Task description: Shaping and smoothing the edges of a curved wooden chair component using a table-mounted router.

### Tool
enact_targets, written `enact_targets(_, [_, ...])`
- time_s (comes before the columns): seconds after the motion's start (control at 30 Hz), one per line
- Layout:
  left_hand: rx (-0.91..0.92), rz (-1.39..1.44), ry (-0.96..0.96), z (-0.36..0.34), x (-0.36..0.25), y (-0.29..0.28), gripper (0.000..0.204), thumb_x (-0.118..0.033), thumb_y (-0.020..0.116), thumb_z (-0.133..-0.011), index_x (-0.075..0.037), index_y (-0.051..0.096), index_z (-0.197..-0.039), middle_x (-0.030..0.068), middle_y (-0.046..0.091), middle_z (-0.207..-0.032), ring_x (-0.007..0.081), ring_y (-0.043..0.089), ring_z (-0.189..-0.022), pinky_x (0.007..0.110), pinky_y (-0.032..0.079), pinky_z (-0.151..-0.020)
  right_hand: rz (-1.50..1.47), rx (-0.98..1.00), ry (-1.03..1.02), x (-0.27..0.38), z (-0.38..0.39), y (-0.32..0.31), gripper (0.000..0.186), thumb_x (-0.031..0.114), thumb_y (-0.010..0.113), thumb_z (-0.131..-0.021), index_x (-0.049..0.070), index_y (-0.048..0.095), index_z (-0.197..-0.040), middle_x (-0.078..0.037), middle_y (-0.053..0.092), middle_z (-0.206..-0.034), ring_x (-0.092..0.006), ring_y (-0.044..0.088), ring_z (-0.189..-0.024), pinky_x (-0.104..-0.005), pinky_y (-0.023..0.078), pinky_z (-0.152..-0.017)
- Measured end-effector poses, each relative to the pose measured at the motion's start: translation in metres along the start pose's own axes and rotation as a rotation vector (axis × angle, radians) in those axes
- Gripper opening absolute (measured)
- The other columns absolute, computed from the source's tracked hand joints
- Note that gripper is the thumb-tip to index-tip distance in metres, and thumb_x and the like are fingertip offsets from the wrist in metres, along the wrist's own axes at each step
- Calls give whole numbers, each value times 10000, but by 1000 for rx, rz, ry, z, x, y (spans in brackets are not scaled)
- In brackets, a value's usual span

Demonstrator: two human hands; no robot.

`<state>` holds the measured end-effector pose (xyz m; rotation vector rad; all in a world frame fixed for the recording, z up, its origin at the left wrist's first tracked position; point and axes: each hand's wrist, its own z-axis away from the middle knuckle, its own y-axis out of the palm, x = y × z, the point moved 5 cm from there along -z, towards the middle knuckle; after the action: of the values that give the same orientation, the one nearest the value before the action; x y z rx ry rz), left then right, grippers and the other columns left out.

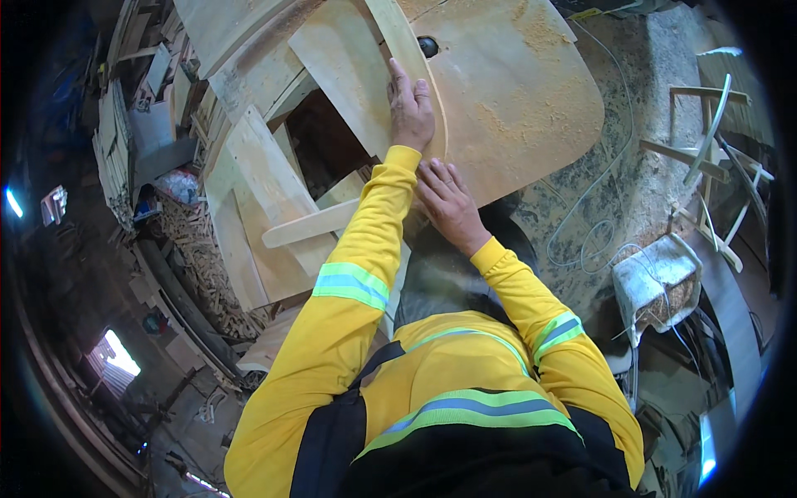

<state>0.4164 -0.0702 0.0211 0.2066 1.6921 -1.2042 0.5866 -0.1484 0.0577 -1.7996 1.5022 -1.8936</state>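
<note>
On my feed the room is dim. To the left, white light glares through an opening [122, 353]; a smaller bright patch [13, 202] shows near the rim. I see stacked boards [112, 158], heaped wood offcuts [189, 228] and a cluttered grey floor [195, 390]. Wooden frames [685, 159] fill the right.

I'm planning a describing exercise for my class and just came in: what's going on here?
A person in a yellow sleeved top has their left hand and right hand on a curved wooden strip. It lies on a plywood top scattered with sawdust, close beside a dark round fitting. A round-ended wooden slat lies left of the hands.
</note>
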Motion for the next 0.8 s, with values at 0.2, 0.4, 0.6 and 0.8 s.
enact_targets(0.2, [8,14,-27,-2,-2,-1,691,-294,411,-1033,77,113,-1535,325,231,-1565,486,252,-1435,471,217,-1197,-16,3,6,-2,-1,1,460,259,654,-911,84,581,-1330,-98,521,-1455,-290,451,-1379,-435,307,-1176])
enact_targets(0.4, [6,7,-15,-6,0,0,696,-308,407,-1036,87,121,-1532,323,218,-1571,475,245,-1445,450,221,-1200,-16,-30,-27,3,3,1,382,223,652,-911,69,622,-1260,-98,579,-1372,-276,496,-1341,-435,327,-1164])
enact_targets(0.6, [8,17,-41,-11,0,-1,704,-316,408,-1037,98,121,-1528,324,213,-1573,460,238,-1455,441,211,-1206,-39,-33,-93,19,15,6,305,160,631,-902,42,656,-1181,-97,624,-1287,-263,534,-1304,-428,343,-1156])
enact_targets(0.8, [3,-3,-41,-18,-1,-2,704,-312,411,-1035,101,124,-1526,322,214,-1574,451,240,-1458,440,215,-1204,-61,-1,-155,22,11,11,323,135,600,-875,27,652,-1175,-105,619,-1288,-258,520,-1314,-426,320,-1174])
